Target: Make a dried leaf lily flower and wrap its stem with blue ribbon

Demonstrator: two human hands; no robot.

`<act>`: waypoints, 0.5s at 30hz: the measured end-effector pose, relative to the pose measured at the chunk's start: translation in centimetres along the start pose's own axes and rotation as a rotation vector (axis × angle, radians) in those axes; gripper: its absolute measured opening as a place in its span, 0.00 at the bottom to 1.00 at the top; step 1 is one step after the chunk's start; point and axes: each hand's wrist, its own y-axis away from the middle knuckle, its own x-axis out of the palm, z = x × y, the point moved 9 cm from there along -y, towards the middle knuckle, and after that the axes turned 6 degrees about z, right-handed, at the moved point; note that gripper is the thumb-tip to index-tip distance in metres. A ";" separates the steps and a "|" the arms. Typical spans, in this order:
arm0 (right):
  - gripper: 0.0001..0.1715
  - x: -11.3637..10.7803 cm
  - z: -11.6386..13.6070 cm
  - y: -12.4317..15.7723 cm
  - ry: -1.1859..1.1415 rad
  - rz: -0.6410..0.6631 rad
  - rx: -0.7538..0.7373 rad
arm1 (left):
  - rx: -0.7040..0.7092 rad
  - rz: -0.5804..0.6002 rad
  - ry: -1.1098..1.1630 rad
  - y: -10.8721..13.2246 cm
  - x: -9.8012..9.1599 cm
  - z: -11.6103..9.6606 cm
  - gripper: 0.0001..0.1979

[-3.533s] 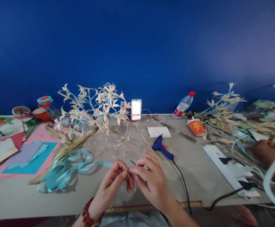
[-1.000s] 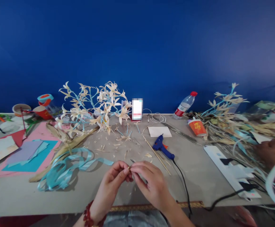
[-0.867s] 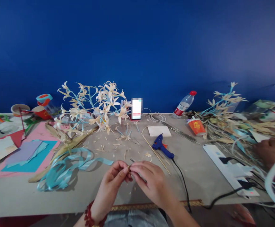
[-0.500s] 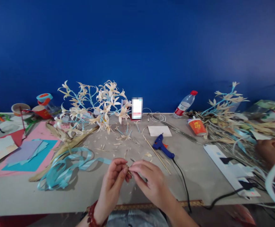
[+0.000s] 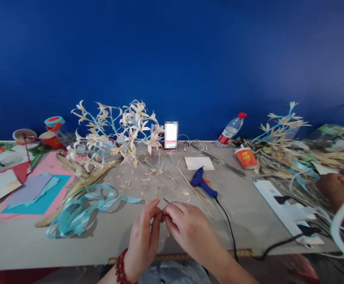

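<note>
My left hand (image 5: 148,228) and my right hand (image 5: 186,225) meet fingertip to fingertip above the table's front part. Both are closed in a pinch, and what they hold between them is small and mostly hidden by the fingers. Just beyond the right fingers a thin dark tip (image 5: 166,199) shows. A light-blue ribbon (image 5: 74,217) lies in loose loops to the left of my hands. On the right rests a blue glue gun (image 5: 203,182), its orange trigger facing right. Thin wooden sticks (image 5: 195,193) lie beside it, and pale scraps (image 5: 127,184) are scattered ahead.
Pale flowers on blue stems (image 5: 113,130) stand at the back. A phone (image 5: 171,135), a tilted bottle (image 5: 232,130) and an orange cup (image 5: 246,157) are behind. A power strip (image 5: 287,213) with cables lies right, near another person's hand (image 5: 334,189). Coloured paper (image 5: 38,197) lies left.
My left hand has turned and its fingers have drawn closer to my right hand. The small piece visible between the fingertips before is now mostly hidden.
</note>
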 end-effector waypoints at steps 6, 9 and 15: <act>0.08 -0.2 -0.1 -0.3 -0.031 -0.104 0.002 | -0.117 -0.001 0.205 -0.3 -0.2 0.6 0.15; 0.07 -0.6 -0.6 -0.5 -0.182 -0.107 -0.003 | -0.187 0.019 0.372 -0.4 0.2 0.8 0.11; 0.07 0.2 -3.1 -0.6 -0.644 -0.026 0.115 | -0.299 0.015 0.559 0.0 0.5 1.8 0.09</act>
